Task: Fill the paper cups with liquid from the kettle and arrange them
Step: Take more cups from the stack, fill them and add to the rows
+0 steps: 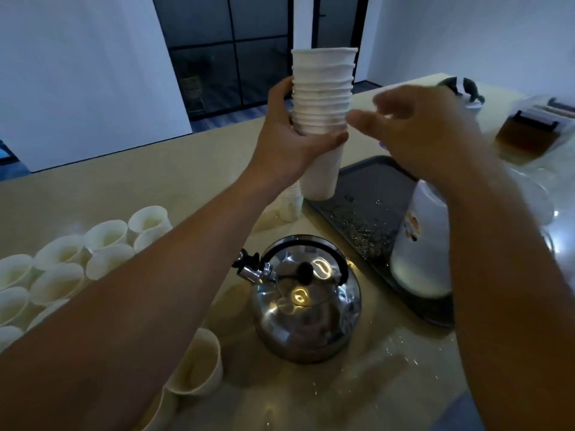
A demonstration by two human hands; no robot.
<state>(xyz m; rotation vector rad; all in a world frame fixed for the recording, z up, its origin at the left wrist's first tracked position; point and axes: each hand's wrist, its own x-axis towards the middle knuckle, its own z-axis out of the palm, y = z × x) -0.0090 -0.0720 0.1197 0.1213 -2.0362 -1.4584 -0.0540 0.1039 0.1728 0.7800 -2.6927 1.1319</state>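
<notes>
At the centre top of the frame, the left hand (287, 144) is wrapped round a tall stack of nested paper cups (322, 101), holding it upright above the counter. The right hand (417, 132) hovers just beside the stack, fingers loosely spread and holding nothing (it is blurred). The steel kettle (306, 298) sits at lower centre, with filled cups (59, 262) crowding the left edge. Pulling one cup free could drag several out together, or an elbow could tip the filled ones.
</notes>
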